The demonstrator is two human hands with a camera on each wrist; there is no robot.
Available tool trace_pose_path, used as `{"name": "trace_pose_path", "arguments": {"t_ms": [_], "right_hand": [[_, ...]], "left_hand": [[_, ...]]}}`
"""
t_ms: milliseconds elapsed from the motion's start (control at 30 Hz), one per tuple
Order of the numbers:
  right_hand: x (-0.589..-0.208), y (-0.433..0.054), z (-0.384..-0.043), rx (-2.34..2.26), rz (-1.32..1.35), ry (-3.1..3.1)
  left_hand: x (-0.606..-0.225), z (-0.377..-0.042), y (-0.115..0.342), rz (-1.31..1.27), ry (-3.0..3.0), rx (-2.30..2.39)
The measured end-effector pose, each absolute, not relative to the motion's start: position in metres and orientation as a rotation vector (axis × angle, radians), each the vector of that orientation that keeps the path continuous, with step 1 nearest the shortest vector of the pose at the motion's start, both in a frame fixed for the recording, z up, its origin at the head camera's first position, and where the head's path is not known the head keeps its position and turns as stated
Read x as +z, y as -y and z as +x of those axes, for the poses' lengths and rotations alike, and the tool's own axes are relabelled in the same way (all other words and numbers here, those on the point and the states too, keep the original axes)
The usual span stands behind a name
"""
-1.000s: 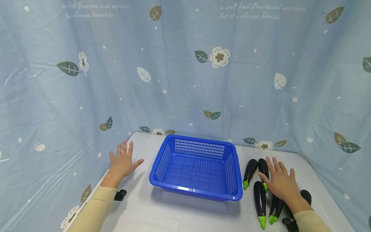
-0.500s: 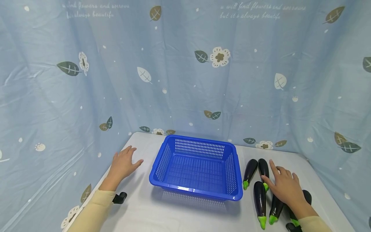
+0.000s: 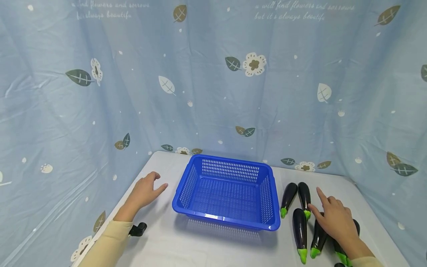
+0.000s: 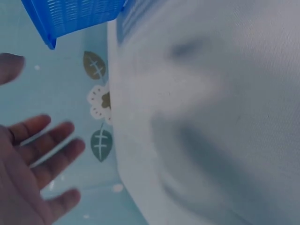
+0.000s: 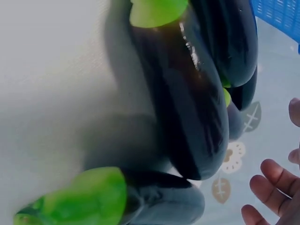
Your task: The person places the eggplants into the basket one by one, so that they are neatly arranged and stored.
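Note:
My left hand (image 3: 144, 191) hovers over the table left of the blue plastic basket (image 3: 227, 223), holding nothing; its fingers (image 4: 51, 143) look loosely bent and spread in the left wrist view. Above the eggplants on the right is my right hand (image 3: 337, 220), also holding nothing, with its index finger extended. It partly covers one glossy dark eggplant (image 3: 319, 237) and another (image 3: 341, 250) nearer the sleeve. Three more eggplants lie beside the basket, including one (image 3: 299, 228) in front. In the right wrist view, an eggplant (image 5: 183, 93) with a green cap lies apart from the fingers (image 5: 269, 192).
The basket's inside shows a bare mesh bottom (image 3: 225, 196). A white cloth (image 3: 160, 244) covers the table, and a blue patterned curtain (image 3: 207, 74) hangs behind and along the sides. A small black object (image 3: 138, 229) is at the left wrist.
Both hands have gone from fingers spread to more relaxed and bent. The right hand has shifted slightly right and toward the body. Basket and eggplants stay where they were.

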State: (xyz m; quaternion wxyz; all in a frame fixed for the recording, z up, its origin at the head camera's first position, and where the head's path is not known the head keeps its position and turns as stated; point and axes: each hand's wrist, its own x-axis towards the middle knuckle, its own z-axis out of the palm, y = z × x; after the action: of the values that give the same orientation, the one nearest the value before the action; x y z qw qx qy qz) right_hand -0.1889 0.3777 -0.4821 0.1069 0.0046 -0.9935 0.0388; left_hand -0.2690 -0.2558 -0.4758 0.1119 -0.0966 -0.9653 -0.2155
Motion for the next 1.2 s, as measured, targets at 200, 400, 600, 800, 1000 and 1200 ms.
{"name": "trace_pose_path", "arguments": {"t_ms": [200,400,600,800,1000,1200], "right_hand": [[-0.484,-0.385,-0.184,0.099,0.009,2.895],[-0.483,-0.39,-0.179,0.175,-0.067,2.93],[-0.483,-0.395,-0.175,0.181,-0.116,2.935],[-0.486,-0.405,-0.172,0.207,-0.142,2.956],[-0.49,-0.418,-0.165,0.241,-0.173,3.031],[-0.491,-0.427,-0.159,0.278,-0.243,3.07]], "left_hand": [[-0.477,-0.266,0.251,-0.403,2.901,-0.913],[-0.476,-0.262,0.244,-0.461,2.932,-1.02],[-0.475,-0.257,0.24,-0.509,2.943,-1.081],[-0.476,-0.254,0.234,-0.594,2.942,-1.218],[-0.476,-0.252,0.23,-0.713,2.957,-1.278],[-0.475,-0.25,0.228,-0.799,2.999,-1.217]]}}
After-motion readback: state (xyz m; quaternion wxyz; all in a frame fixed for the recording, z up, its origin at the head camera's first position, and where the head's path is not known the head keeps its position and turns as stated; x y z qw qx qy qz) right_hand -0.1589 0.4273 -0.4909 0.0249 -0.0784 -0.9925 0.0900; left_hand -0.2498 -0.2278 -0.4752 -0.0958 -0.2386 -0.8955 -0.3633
